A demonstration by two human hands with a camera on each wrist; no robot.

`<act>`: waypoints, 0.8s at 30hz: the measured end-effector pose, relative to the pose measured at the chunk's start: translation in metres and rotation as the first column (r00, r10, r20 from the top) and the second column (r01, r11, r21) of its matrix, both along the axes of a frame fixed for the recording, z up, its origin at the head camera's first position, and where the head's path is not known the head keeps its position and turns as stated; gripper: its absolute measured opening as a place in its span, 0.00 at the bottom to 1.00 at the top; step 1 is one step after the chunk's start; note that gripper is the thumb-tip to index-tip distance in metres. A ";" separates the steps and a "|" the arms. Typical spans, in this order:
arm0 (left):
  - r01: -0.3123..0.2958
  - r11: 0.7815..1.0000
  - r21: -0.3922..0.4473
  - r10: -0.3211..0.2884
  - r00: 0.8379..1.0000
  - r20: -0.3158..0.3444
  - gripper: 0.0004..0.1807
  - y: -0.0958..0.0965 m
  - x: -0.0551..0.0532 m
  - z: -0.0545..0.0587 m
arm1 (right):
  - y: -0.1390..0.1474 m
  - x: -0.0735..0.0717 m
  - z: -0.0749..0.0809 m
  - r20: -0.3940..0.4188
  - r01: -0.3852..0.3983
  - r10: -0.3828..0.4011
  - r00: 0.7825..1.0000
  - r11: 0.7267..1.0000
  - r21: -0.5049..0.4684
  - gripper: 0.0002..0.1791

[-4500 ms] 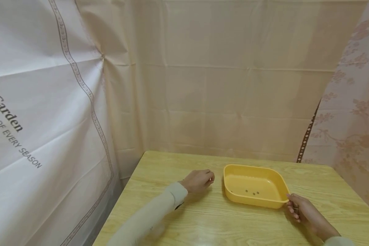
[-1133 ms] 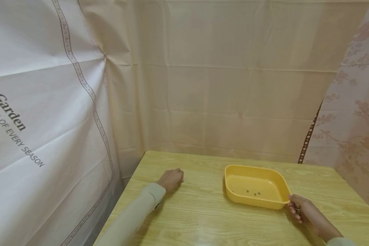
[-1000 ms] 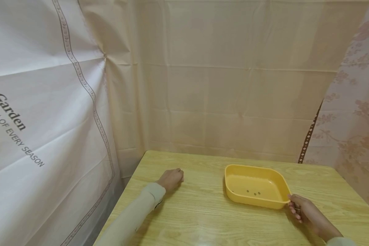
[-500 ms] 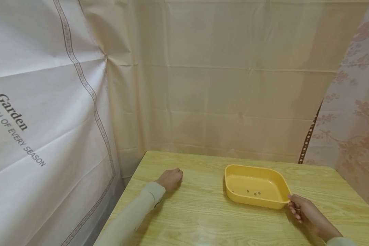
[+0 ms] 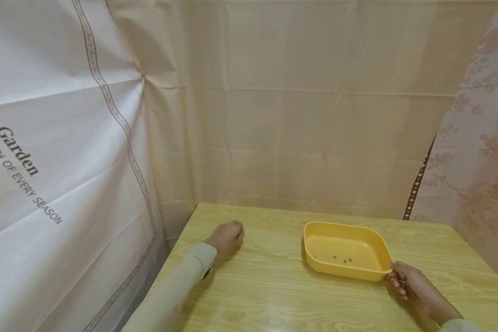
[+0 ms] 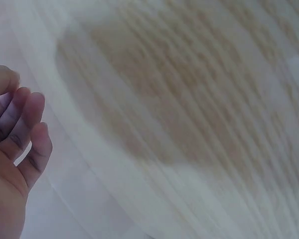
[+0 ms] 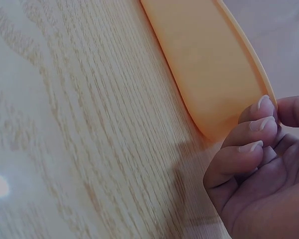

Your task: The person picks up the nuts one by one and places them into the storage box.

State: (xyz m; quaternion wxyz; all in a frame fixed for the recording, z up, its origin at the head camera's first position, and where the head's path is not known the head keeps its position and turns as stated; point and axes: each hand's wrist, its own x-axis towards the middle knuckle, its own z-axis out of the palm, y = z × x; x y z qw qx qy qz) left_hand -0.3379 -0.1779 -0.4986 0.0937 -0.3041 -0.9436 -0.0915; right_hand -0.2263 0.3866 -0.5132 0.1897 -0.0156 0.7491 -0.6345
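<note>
A yellow plastic tray [image 5: 369, 276] with low walls stands on the wooden table. Several tiny dark ring-like pieces [image 5: 344, 261] lie on its floor. My right hand [image 5: 415, 286] pinches the tray's near right corner between thumb and fingers; the right wrist view shows its other fingers curled below the rim. My left hand [image 5: 226, 237] is close over the table, well to the left of the tray. Its fingers [image 6: 32, 114] curl loosely in the left wrist view. The tips of its thumb and index finger are hidden, so I cannot tell whether it holds something tiny.
The light wooden table [image 5: 274, 299] ends at its back edge before a beige cloth [image 5: 299, 115]. A white printed cloth [image 5: 66, 138] hangs along the left, and a flowered one [image 5: 477, 152] hangs on the right.
My left hand has gone from beside the tray to the left side of the table, and has just lifted and turned slightly. The right hand keeps its grip on the tray.
</note>
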 end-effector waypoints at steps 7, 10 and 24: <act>0.025 1.000 -0.007 -0.025 0.998 -0.062 0.05 -0.003 0.001 0.007 | -0.001 0.000 0.000 -0.003 0.000 0.000 1.000 1.000 0.003 0.20; 0.031 0.999 -0.011 -0.031 0.997 -0.065 0.05 -0.002 0.003 0.007 | 0.000 0.000 -0.001 0.000 0.002 -0.002 1.000 1.000 0.004 0.20; 0.099 0.994 -0.039 -0.101 0.994 -0.052 0.05 0.012 0.012 0.007 | 0.001 -0.002 -0.002 0.010 0.013 -0.013 1.000 1.000 0.008 0.20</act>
